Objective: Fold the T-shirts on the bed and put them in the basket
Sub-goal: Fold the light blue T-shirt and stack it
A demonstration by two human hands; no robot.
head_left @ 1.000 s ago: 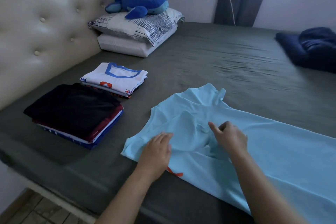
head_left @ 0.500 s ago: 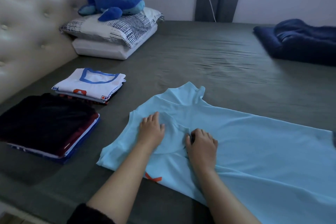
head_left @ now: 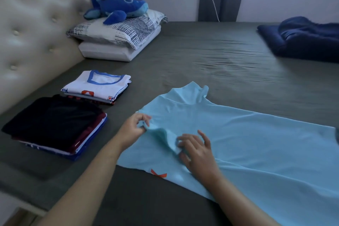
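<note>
Bed, grey sheet: light blue T-shirt spread flat at near edge, collar toward the headboard. Folded stacks, two: dark stack and white stack, left of the shirt. Left hand: grip closed, pinching a raised sleeve fold, forearm angled in from lower left. Right hand: thumb and forefinger pinching the same fold's other end, remaining fingers spread.

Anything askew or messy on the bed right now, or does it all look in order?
Nothing damaged or spilled. The light blue T-shirt lies spread, with a raised ridge of cloth bunched between the left hand and right hand, both pinching it. The two folded stacks sit tidy. No basket is in view.
</note>
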